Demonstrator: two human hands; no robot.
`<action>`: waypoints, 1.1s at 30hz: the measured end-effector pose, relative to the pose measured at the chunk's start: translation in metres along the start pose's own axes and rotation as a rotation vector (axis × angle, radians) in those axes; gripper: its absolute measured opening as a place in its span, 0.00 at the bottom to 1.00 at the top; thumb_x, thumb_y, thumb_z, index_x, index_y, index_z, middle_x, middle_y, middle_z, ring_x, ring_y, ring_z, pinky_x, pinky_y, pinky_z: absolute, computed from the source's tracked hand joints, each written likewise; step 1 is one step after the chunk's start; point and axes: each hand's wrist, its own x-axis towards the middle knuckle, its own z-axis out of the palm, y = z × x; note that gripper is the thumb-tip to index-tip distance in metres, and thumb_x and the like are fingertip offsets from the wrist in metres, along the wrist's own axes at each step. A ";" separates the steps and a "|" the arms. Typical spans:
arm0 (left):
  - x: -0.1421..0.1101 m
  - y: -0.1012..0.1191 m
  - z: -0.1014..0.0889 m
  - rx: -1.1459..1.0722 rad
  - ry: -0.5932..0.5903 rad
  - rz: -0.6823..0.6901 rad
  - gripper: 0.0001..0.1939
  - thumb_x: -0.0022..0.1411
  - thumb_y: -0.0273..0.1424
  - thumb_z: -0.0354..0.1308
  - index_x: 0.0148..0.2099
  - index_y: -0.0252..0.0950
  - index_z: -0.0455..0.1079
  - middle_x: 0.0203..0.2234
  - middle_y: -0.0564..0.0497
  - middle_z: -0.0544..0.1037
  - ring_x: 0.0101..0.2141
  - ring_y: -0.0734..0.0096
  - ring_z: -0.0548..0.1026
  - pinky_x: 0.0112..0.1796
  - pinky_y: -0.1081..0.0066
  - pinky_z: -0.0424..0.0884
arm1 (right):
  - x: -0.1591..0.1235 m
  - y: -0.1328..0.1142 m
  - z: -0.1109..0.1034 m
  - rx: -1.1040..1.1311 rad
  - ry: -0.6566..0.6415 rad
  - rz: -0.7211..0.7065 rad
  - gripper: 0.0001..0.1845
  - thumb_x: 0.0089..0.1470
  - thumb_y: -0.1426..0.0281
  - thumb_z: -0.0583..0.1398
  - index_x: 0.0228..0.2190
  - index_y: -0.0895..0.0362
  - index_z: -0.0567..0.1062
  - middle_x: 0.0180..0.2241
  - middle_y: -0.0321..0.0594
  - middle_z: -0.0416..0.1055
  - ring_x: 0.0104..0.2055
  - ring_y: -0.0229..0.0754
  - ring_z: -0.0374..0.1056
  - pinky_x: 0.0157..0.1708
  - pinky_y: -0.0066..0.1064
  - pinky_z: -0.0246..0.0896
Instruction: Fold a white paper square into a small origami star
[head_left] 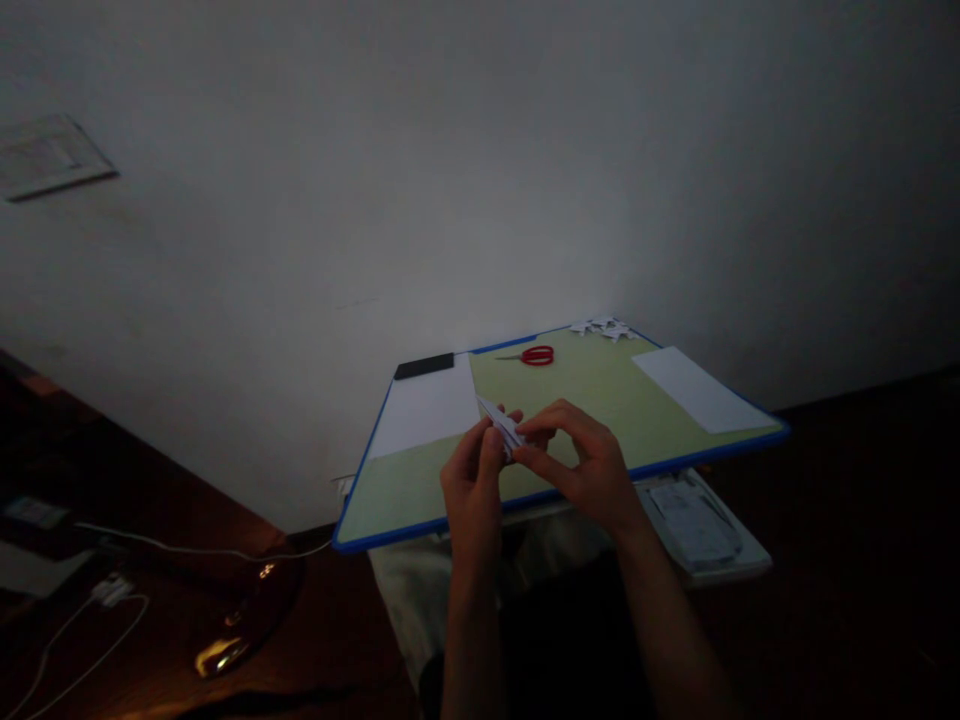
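A small folded piece of white paper [501, 422], narrow and pointed at its upper left end, is held above the front part of the table. My left hand [478, 465] grips its lower side, thumb pressed against it. The fingertips of my right hand [581, 455] pinch its right edge. Fingers cover part of the folds. Beyond my hands, scissors [536, 355] with red handles lie on the green tabletop [577, 385], blades pointing left. Several folded white paper pieces [606, 328] sit in a pile at the far right corner.
White paper sheets [425, 405] lie at the table's left and another sheet [697, 388] at its right. A black flat object [424, 366] rests at the back left edge. Under the right side sticks out a white tray [705, 530]. White cables [202, 549] run at left; a wall stands behind.
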 end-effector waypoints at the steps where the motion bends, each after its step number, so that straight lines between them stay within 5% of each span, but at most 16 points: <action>1: 0.000 -0.001 -0.001 -0.001 -0.008 0.000 0.20 0.70 0.45 0.63 0.53 0.35 0.81 0.52 0.40 0.84 0.52 0.53 0.83 0.53 0.56 0.79 | 0.000 0.000 0.000 0.007 -0.005 0.008 0.06 0.60 0.66 0.70 0.40 0.52 0.81 0.35 0.37 0.76 0.36 0.41 0.72 0.40 0.36 0.69; 18: -0.001 0.001 -0.001 -0.006 -0.031 -0.004 0.18 0.69 0.43 0.65 0.52 0.36 0.83 0.50 0.41 0.85 0.52 0.53 0.82 0.57 0.57 0.75 | 0.000 -0.004 -0.004 0.044 -0.007 0.011 0.06 0.59 0.68 0.70 0.40 0.51 0.81 0.35 0.36 0.76 0.35 0.41 0.72 0.39 0.36 0.69; 24: 0.000 0.001 -0.002 -0.016 -0.047 -0.018 0.17 0.69 0.40 0.62 0.51 0.34 0.82 0.46 0.42 0.85 0.44 0.58 0.82 0.44 0.63 0.78 | 0.000 -0.001 -0.006 0.020 0.049 0.033 0.02 0.64 0.68 0.66 0.39 0.51 0.81 0.36 0.38 0.78 0.38 0.43 0.73 0.40 0.37 0.68; 33: 0.002 0.000 -0.008 0.125 -0.043 0.014 0.14 0.70 0.38 0.56 0.42 0.36 0.80 0.32 0.49 0.82 0.34 0.65 0.77 0.38 0.69 0.72 | 0.001 -0.001 -0.007 -0.004 0.157 0.114 0.12 0.68 0.66 0.60 0.30 0.53 0.77 0.28 0.35 0.71 0.33 0.41 0.68 0.36 0.34 0.62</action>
